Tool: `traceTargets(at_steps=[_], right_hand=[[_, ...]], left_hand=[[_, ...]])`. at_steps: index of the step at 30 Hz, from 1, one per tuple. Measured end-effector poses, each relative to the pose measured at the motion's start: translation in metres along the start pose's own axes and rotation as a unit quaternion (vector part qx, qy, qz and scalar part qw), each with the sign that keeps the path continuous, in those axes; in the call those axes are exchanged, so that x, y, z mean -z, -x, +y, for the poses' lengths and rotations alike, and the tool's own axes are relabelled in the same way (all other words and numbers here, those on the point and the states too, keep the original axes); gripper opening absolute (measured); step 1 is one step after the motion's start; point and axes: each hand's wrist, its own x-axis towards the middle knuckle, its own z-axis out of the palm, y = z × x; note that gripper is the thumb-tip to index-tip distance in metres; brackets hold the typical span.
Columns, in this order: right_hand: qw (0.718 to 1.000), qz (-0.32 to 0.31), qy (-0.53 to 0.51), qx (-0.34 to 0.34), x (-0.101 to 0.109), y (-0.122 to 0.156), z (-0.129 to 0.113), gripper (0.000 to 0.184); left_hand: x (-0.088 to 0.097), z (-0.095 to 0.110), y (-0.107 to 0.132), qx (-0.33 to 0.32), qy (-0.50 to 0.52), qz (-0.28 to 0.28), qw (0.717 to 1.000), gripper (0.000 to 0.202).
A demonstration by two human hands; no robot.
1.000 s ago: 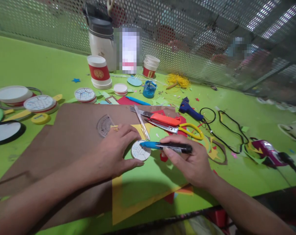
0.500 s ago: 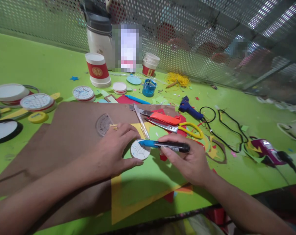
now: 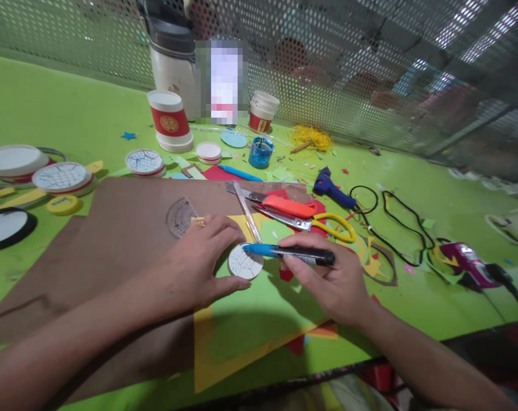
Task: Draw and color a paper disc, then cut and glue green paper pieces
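Since the earlier frame, the camera's view has shifted slightly, while both hands and the marker have hardly moved against the disc. Nearest to us, the green paper (image 3: 250, 317) carries the white disc (image 3: 245, 264) between the hands. For clean lines, we should hold it steady and press softly. The left hand (image 3: 201, 248) comes from its nine o'clock, thumb and fingers closed around the edge. The right hand (image 3: 334, 279), at three o'clock, pinches the blue-black marker (image 3: 299, 254) almost flat, its tip at the disc's twelve o'clock. Farther, we find scissors (image 3: 300, 223) at two o'clock, then a blue-stained jar (image 3: 260, 154) near twelve.
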Motion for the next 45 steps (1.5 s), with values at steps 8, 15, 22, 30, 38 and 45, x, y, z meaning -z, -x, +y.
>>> traceTargets(at_steps=[8, 15, 22, 30, 38, 45], right_hand=[[1.0, 0.004, 0.0, 0.006, 0.0002, -0.0002, 0.0021, 0.015], [1.0, 0.01, 0.006, 0.02, -0.0004, 0.0007, 0.0018, 0.016], [0.999, 0.006, 0.015, 0.029, -0.0008, 0.0016, 0.0013, 0.017], [1.0, -0.004, 0.01, 0.03, -0.0006, 0.0013, -0.0008, 0.017], [1.0, -0.012, 0.007, 0.023, 0.0003, 0.0024, -0.0016, 0.016], [1.0, -0.009, 0.016, 0.017, 0.0019, 0.0018, -0.0016, 0.017]], left_hand=[[-0.0023, -0.0017, -0.0009, -0.002, 0.001, 0.002, 1.0, 0.045], [-0.0013, -0.0011, -0.0002, -0.005, 0.0, 0.003, 1.0, 0.045], [-0.0027, -0.0027, 0.0003, -0.012, 0.0, 0.007, 1.0, 0.046], [-0.0025, -0.0031, 0.0004, -0.002, -0.003, 0.003, 1.0, 0.046], [-0.0059, -0.0059, 0.0003, -0.012, -0.007, 0.017, 1.0, 0.045], [-0.0052, -0.0056, 0.002, -0.012, -0.004, 0.014, 1.0, 0.045]])
